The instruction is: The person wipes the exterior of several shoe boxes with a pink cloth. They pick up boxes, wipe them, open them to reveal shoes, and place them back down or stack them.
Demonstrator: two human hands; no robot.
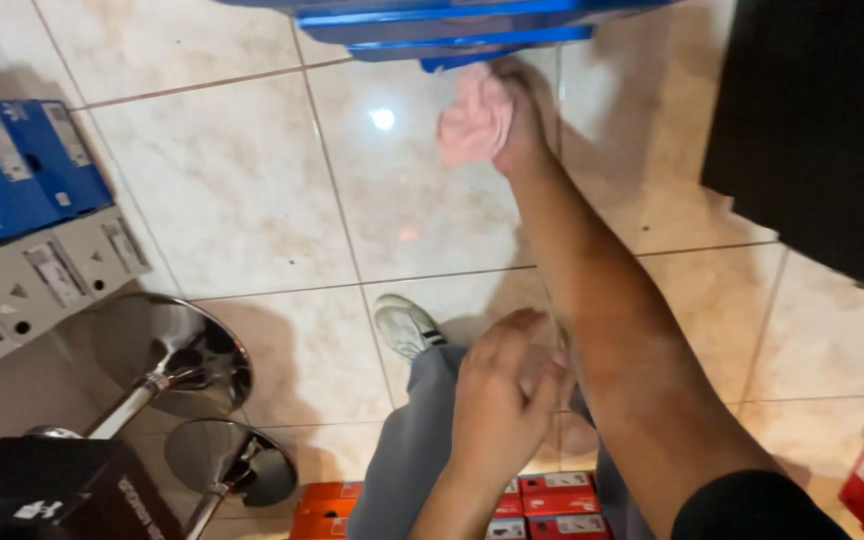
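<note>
My right hand (pixel 522 120) is stretched far forward and grips a crumpled pink cloth (pixel 474 120), pressed against the lower edge of a stack of blue boxes (pixel 432 25) at the top of the view. My left hand (pixel 500 395) hangs close to my body with its fingers curled, resting against my right forearm above my grey trouser leg; nothing shows in it. My white shoe (pixel 404 325) stands on the tiled floor below.
Blue and grey shoe boxes (pixel 27 220) are stacked at the left. Two chrome stool bases (pixel 187 355) stand at lower left beside a black box (pixel 47 490). Red boxes (pixel 547 505) lie at the bottom and right edge. A black panel (pixel 817 120) fills the upper right.
</note>
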